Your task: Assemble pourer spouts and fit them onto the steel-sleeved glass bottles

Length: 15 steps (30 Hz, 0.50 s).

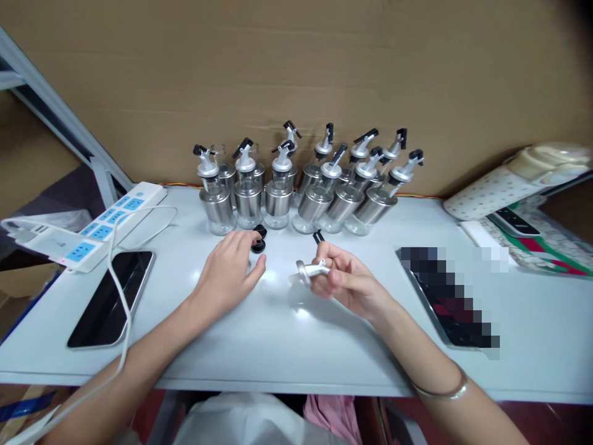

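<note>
My right hand (347, 281) pinches a silver pourer spout (312, 270), its round base facing left. Just beyond those fingers is a small black lever piece (318, 236); whether they touch it I cannot tell. My left hand (231, 262) hovers low over the table with thumb and fingers apart. Its fingertips reach small black stoppers (258, 246), partly covering them; contact is unclear. Behind both hands stand several glass oil bottles (278, 204) with steel sleeves, many topped by silver pourers (245, 162) with black levers.
A white power strip (111, 225) with a cable and a phone (113, 300) lie on the left of the white table (259, 346). To the right are a dark, partly pixelated device (430, 303) and a dotted flask (504, 182). A cardboard wall (296, 74) closes the back.
</note>
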Each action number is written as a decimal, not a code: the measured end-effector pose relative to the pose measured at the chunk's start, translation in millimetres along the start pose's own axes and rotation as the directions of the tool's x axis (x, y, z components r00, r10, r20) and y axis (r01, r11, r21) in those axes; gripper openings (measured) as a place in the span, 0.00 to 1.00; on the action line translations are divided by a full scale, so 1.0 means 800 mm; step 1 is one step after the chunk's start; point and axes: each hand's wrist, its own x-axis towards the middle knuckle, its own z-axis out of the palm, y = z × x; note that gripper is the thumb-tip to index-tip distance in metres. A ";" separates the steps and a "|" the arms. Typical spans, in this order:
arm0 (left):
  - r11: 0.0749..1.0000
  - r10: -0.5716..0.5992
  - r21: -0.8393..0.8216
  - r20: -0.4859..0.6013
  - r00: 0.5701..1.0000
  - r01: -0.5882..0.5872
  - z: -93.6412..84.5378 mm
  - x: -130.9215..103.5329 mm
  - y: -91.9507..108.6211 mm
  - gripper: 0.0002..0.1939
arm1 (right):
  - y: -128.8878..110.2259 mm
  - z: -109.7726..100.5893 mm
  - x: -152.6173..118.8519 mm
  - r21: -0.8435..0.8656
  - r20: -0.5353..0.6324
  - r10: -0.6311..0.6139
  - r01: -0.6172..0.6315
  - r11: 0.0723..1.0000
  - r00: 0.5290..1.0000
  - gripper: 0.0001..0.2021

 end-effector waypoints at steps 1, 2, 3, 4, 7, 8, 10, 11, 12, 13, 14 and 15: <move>1.000 -0.011 0.008 0.030 0.999 0.011 0.004 0.000 -0.002 0.13 | 0.000 0.000 0.000 0.011 -0.009 0.006 -0.006 1.000 1.000 0.17; 1.000 -0.015 0.011 0.068 0.998 0.015 0.009 -0.001 -0.004 0.15 | 0.000 0.000 0.000 0.017 -0.020 0.012 -0.012 1.000 1.000 0.17; 1.000 -0.013 0.013 0.106 0.994 0.012 0.014 -0.001 -0.006 0.16 | 0.000 0.000 0.000 0.015 -0.031 0.017 -0.016 1.000 0.999 0.17; 1.000 -0.004 0.016 0.139 0.990 0.002 0.018 -0.002 -0.008 0.16 | 0.000 -0.001 0.000 0.006 -0.041 0.019 -0.018 1.000 0.999 0.17; 0.998 0.036 0.046 0.178 0.983 -0.045 0.024 -0.003 -0.010 0.15 | -0.002 -0.001 -0.002 -0.040 -0.067 0.028 -0.031 0.999 0.997 0.17; 0.997 0.048 0.055 0.176 0.983 -0.058 0.025 -0.003 -0.011 0.15 | -0.003 0.000 -0.002 -0.050 -0.077 0.032 -0.036 0.998 0.997 0.17; 0.996 0.065 0.045 0.158 0.985 -0.073 0.025 -0.002 -0.012 0.15 | -0.004 0.002 -0.002 -0.060 -0.100 0.031 -0.037 0.998 0.994 0.17; 0.997 0.072 0.031 0.144 0.987 -0.077 0.025 -0.002 -0.013 0.16 | -0.005 0.003 -0.001 -0.063 -0.113 0.020 -0.028 0.998 0.993 0.16; 0.996 0.080 0.017 0.133 0.988 -0.083 0.025 -0.002 -0.014 0.16 | -0.005 0.005 -0.001 -0.068 -0.125 0.008 -0.016 0.998 0.992 0.16; 0.996 0.092 0.003 0.122 0.988 -0.093 0.025 -0.002 -0.014 0.16 | -0.006 0.006 0.000 -0.074 -0.135 -0.004 -0.007 0.997 0.991 0.15; 0.994 0.107 -0.011 0.112 0.988 -0.107 0.025 -0.002 -0.015 0.16 | -0.006 0.007 0.000 -0.081 -0.147 -0.012 0.000 0.997 0.989 0.15; 0.992 0.126 -0.026 0.103 0.987 -0.124 0.026 -0.002 -0.015 0.16 | -0.006 0.007 0.001 -0.088 -0.160 -0.018 0.003 0.996 0.987 0.15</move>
